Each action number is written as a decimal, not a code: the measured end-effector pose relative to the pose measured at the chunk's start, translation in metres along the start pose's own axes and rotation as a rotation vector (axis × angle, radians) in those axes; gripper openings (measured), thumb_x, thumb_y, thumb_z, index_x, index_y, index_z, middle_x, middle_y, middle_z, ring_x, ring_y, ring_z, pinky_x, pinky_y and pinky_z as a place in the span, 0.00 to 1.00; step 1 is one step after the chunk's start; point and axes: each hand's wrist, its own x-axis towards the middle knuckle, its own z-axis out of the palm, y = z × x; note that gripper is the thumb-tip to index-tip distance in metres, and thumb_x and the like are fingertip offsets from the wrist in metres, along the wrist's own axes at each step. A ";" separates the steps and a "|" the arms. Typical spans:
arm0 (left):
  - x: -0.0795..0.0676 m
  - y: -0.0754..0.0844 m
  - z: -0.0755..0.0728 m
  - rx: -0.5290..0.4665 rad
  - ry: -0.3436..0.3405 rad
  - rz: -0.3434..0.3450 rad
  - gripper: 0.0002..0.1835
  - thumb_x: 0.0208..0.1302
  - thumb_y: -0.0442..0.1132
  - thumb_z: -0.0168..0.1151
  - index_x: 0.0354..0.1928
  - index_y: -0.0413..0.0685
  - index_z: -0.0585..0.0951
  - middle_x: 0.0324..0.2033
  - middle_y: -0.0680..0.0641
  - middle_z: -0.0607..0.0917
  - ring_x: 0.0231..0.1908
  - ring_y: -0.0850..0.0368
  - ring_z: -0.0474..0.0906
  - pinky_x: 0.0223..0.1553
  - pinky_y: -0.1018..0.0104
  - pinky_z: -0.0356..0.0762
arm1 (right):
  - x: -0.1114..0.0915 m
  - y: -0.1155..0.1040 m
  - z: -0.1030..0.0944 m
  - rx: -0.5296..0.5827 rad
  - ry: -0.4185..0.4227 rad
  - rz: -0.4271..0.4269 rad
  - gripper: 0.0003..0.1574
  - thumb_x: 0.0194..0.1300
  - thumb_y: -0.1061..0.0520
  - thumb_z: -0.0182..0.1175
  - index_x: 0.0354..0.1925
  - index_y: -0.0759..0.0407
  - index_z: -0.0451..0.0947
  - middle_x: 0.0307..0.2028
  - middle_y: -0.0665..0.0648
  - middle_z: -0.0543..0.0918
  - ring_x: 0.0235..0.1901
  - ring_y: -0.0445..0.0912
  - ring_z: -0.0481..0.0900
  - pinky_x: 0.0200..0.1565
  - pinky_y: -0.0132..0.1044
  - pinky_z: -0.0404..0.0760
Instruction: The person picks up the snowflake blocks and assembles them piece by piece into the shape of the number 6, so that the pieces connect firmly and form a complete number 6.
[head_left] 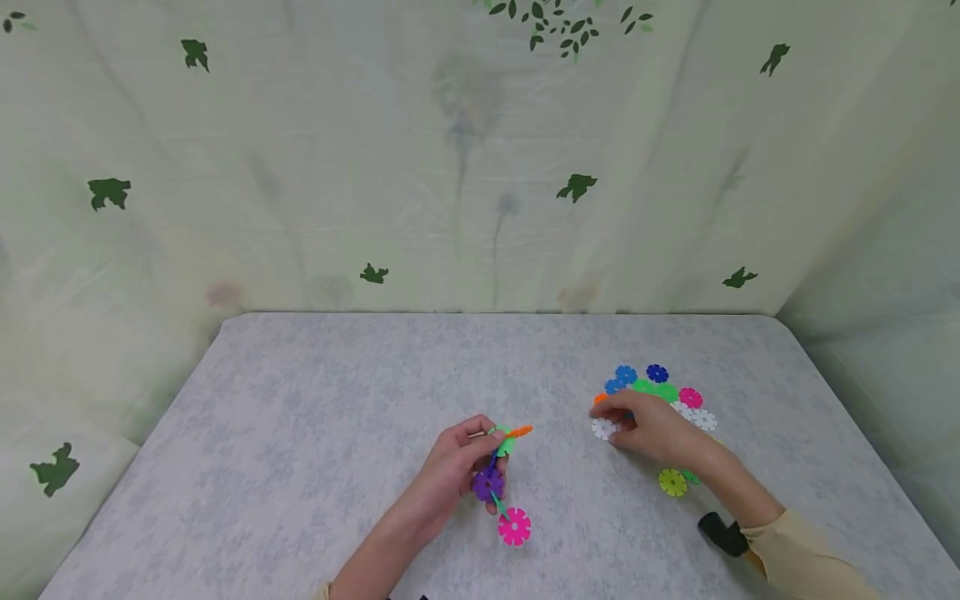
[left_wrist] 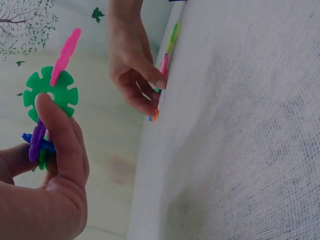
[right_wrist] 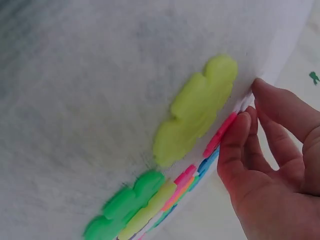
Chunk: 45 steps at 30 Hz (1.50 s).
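My left hand [head_left: 456, 462] holds a chain of notched plastic snowflake discs up over the table. An orange disc [head_left: 520, 431] seen edge-on and a green disc [head_left: 506, 447] are at its upper end. Below them come a dark blue piece, a purple disc [head_left: 488, 484], another green disc [left_wrist: 64, 96] and a pink disc [head_left: 514, 527] at the lower end. Down at the tabletop my right hand [head_left: 660, 427] pinches a white disc [head_left: 602, 429] between thumb and fingers, at the near left of a loose group of discs. Palm and fingers cover part of that group.
Loose discs lie around my right hand: light blue [head_left: 626, 374], dark blue [head_left: 657, 373], green [head_left: 666, 392], pink [head_left: 691, 397], white [head_left: 705, 419] and yellow [head_left: 672, 482]. A black object [head_left: 722, 534] shows by the right sleeve. Printed curtains [head_left: 465, 208] hang behind the grey table [head_left: 300, 417].
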 end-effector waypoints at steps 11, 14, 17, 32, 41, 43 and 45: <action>0.000 -0.001 0.000 0.007 0.000 0.004 0.15 0.69 0.44 0.61 0.35 0.40 0.69 0.24 0.47 0.78 0.18 0.58 0.72 0.20 0.65 0.76 | 0.008 0.001 -0.005 0.014 -0.080 0.006 0.18 0.59 0.69 0.67 0.48 0.61 0.81 0.43 0.51 0.81 0.41 0.47 0.75 0.42 0.35 0.78; 0.000 -0.001 0.000 0.006 -0.001 0.002 0.15 0.69 0.44 0.61 0.35 0.40 0.69 0.24 0.47 0.78 0.18 0.57 0.72 0.20 0.65 0.77 | 0.009 0.001 -0.005 0.020 -0.097 0.005 0.17 0.59 0.68 0.67 0.47 0.61 0.81 0.42 0.50 0.80 0.41 0.46 0.75 0.41 0.34 0.78; 0.000 -0.001 0.000 0.009 -0.001 0.001 0.15 0.69 0.44 0.61 0.35 0.41 0.70 0.24 0.47 0.78 0.19 0.57 0.73 0.20 0.65 0.77 | 0.010 0.001 -0.005 0.021 -0.109 0.009 0.17 0.58 0.69 0.67 0.47 0.61 0.80 0.40 0.51 0.79 0.40 0.47 0.74 0.41 0.34 0.78; 0.000 -0.001 -0.001 0.009 0.009 -0.002 0.15 0.68 0.45 0.62 0.35 0.40 0.71 0.24 0.47 0.78 0.18 0.57 0.74 0.20 0.64 0.77 | 0.000 -0.006 -0.003 0.006 -0.087 -0.029 0.16 0.61 0.69 0.63 0.43 0.51 0.80 0.34 0.49 0.79 0.33 0.46 0.73 0.34 0.33 0.76; 0.000 0.000 0.000 0.017 0.012 0.002 0.15 0.67 0.44 0.62 0.35 0.40 0.70 0.24 0.47 0.78 0.18 0.57 0.74 0.20 0.65 0.78 | -0.011 -0.021 0.002 0.008 0.053 -0.085 0.17 0.66 0.71 0.57 0.44 0.52 0.83 0.40 0.47 0.83 0.35 0.43 0.76 0.38 0.34 0.78; 0.000 0.000 0.000 0.018 0.012 0.001 0.15 0.67 0.44 0.62 0.35 0.40 0.70 0.24 0.47 0.78 0.18 0.57 0.74 0.20 0.65 0.78 | -0.014 -0.026 0.004 0.035 0.085 -0.079 0.16 0.67 0.70 0.58 0.44 0.51 0.84 0.41 0.47 0.83 0.36 0.45 0.78 0.38 0.35 0.79; -0.001 0.000 0.000 0.020 0.011 0.002 0.15 0.68 0.44 0.62 0.35 0.40 0.70 0.24 0.47 0.78 0.18 0.57 0.74 0.20 0.64 0.78 | -0.017 -0.032 0.005 0.070 0.118 -0.076 0.16 0.67 0.69 0.59 0.45 0.51 0.84 0.42 0.46 0.83 0.38 0.47 0.80 0.40 0.35 0.80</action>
